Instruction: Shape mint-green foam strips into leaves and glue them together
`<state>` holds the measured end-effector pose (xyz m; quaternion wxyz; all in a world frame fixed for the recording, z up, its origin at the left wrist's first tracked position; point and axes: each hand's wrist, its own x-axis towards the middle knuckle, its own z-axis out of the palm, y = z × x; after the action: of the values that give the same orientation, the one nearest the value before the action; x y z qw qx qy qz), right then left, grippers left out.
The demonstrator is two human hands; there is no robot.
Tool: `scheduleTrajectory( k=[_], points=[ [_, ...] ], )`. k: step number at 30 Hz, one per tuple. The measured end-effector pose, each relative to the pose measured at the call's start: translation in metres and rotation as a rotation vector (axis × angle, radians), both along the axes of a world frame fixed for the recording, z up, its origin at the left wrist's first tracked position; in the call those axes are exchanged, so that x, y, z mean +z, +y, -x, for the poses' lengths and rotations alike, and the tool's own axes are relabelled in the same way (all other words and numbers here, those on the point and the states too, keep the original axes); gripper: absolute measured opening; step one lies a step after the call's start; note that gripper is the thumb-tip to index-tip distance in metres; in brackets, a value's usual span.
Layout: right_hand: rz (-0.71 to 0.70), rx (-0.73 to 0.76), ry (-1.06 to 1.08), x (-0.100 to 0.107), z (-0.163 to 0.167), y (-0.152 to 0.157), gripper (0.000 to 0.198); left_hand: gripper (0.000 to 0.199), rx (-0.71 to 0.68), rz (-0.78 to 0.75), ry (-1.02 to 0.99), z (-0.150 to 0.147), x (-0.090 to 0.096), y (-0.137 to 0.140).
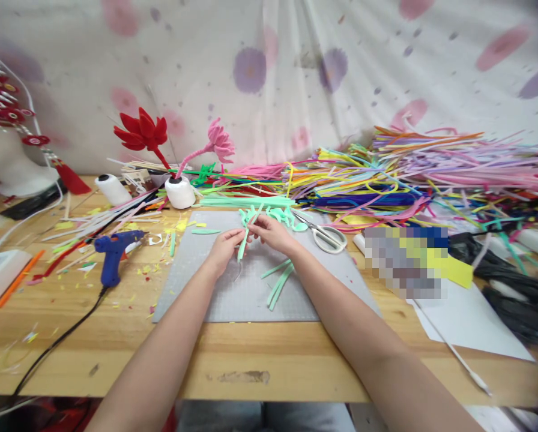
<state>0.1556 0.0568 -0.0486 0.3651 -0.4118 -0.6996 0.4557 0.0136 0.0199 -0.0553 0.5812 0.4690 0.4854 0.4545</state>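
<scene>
Above the grey cutting mat [233, 300], my left hand [227, 247] and my right hand [272, 233] come close together. Both are closed on light green pipe cleaners [243, 247], held in a short slanting bundle between the fingertips. A thin wire hangs just below the bundle. Several loose green pipe cleaners [280, 287] lie on the mat beneath my right forearm. Bent and curled green pieces [280, 216] sit behind my hands at the mat's back edge. To the right of my right hand rest scissors with pale handles [329, 238].
A blue glue gun [112, 255] lies left of the mat, its black cord running to the table's front edge. Behind stand a red flower [143, 132] and a pink flower [219, 141]. Heaps of coloured pipe cleaners [363, 180] line the back. White paper [471, 321] lies right.
</scene>
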Motion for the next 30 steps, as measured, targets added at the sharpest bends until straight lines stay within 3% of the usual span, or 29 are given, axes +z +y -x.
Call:
scheduleTrajectory(
  k=[5, 10, 14, 17, 19, 22, 25, 30],
  points=[
    [-0.081, -0.121, -0.147, -0.002, 0.002, 0.002, 0.013, 0.026, 0.206, -0.381, 0.550, -0.006, -0.005, 0.000],
    [0.028, -0.084, -0.122, -0.001, 0.004, -0.002, 0.007, 0.017, 0.275, -0.512, 0.937, -0.010, -0.001, -0.006],
    [0.037, -0.036, -0.194, 0.003, 0.001, -0.003, 0.010, 0.018, 0.284, -0.612, 1.068, -0.010, 0.001, -0.008],
    [0.016, -0.019, -0.384, 0.008, -0.003, -0.004, 0.018, 0.019, 0.287, -0.646, 1.150, -0.010, 0.001, -0.009],
    [-0.085, -0.098, -0.550, 0.012, -0.006, -0.005, 0.022, 0.018, 0.277, -0.665, 1.191, -0.011, 0.001, -0.009],
    [-0.366, -0.219, -0.681, 0.016, -0.008, -0.005, 0.023, 0.017, 0.270, -0.690, 1.227, -0.012, 0.002, -0.009],
    [-0.516, -0.155, -0.665, 0.017, -0.008, -0.004, 0.021, 0.017, 0.276, -0.714, 1.229, -0.012, 0.002, -0.009],
    [-0.333, -0.060, -0.573, 0.015, -0.011, -0.001, 0.021, 0.018, 0.260, -0.735, 1.210, -0.013, 0.003, -0.010]
  ],
)
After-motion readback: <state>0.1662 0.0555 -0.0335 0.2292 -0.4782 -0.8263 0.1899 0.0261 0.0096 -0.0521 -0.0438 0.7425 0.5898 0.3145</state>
